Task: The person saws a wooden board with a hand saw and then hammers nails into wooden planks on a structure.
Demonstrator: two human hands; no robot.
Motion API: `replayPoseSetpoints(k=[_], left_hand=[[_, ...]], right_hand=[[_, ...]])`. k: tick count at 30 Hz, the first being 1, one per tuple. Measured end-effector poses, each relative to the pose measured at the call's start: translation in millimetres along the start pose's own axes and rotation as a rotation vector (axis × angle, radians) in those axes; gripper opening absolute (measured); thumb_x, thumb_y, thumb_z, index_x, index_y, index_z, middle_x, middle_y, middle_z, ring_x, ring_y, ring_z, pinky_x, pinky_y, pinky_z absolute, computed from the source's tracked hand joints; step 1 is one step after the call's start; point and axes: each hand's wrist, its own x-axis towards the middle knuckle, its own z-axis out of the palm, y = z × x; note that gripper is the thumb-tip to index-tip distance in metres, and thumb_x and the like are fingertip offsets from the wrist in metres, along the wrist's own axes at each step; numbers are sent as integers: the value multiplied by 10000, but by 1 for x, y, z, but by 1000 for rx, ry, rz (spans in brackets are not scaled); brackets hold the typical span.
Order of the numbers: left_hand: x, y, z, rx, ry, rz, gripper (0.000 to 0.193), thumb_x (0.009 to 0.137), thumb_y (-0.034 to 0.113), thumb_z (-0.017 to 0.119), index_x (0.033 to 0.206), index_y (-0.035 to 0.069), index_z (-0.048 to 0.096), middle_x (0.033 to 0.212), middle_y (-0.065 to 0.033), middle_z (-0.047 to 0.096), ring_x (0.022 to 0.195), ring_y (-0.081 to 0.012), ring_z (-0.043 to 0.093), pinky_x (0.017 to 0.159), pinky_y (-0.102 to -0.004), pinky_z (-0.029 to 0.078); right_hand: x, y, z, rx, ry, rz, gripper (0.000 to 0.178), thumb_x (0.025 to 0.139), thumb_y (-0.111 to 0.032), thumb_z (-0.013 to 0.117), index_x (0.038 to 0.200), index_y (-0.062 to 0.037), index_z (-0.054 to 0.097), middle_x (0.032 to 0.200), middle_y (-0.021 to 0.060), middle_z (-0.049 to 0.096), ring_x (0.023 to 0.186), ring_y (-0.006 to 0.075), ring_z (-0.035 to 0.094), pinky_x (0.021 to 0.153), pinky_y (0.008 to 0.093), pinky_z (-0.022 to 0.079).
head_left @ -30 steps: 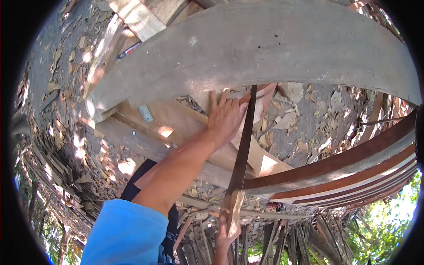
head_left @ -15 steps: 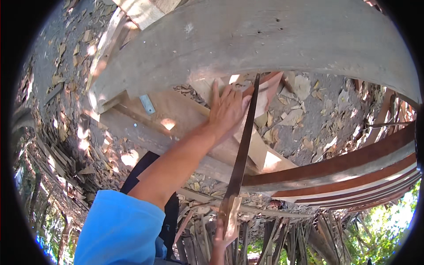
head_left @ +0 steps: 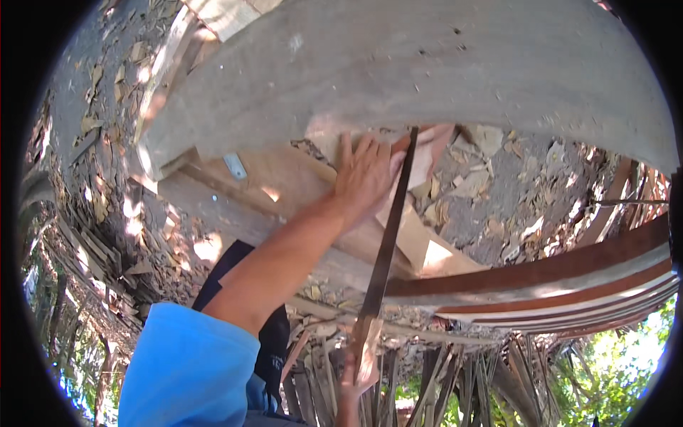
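My left hand [head_left: 365, 171] lies with outstretched fingers on a reddish piece of wood [head_left: 432, 151], beneath the edge of a large grey plank [head_left: 398, 64]. My right hand [head_left: 358, 373], near the lower edge, is wrapped round the wooden handle [head_left: 368, 338] of a handsaw. The long dark saw blade [head_left: 393, 235] runs up from there, just right of my left hand, and crosses the reddish wood near its far end. Whether its teeth have cut into the wood cannot be made out.
A small metal plate [head_left: 235, 166] lies on a brown board [head_left: 263, 171] left of my left hand. Long reddish-brown beams [head_left: 541, 267] are stacked at the right. Dry leaves and wood scraps [head_left: 469, 181] litter the ground. Upright slats [head_left: 455, 377] stand along the lower edge.
The saw and my right hand have shifted slightly left and toward me. My left hand stays on the reddish wood. The whole view has moved a little.
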Motion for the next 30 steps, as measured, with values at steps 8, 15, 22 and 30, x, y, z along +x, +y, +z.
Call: replayPoseSetpoints(k=[8,15,22,30], left_hand=[[-17,0,4,-40,-40,-17,315,1029,307,576,1069,16,690,1030,-151,695,1173,-299,585,1192,-648,216],[11,-2,-5,-69,-21,-36,302,1039,294,559,1062,20,685,995,-147,689,1145,-298,594,1182,-640,235],[0,4,0,-93,-17,-23,412,1075,347,494,1048,-8,702,1071,-189,714,1221,-334,585,1197,-662,210],[0,-4,-1,-94,22,-5,349,1069,294,506,1121,-13,663,1003,-161,702,1161,-323,594,1192,-641,227]], right_hand=[[126,14,65,-63,28,-22,205,943,-79,709,1114,16,646,923,96,670,816,155,605,726,334,507],[23,3,15,79,41,-122,545,958,-181,680,1435,60,570,1168,184,758,1028,220,742,904,356,573],[208,-22,97,174,125,-317,223,937,-152,747,1014,43,670,889,50,662,792,141,594,698,320,495],[114,-3,63,44,60,-141,289,934,-58,713,1202,36,662,917,95,676,820,171,616,776,332,527]])
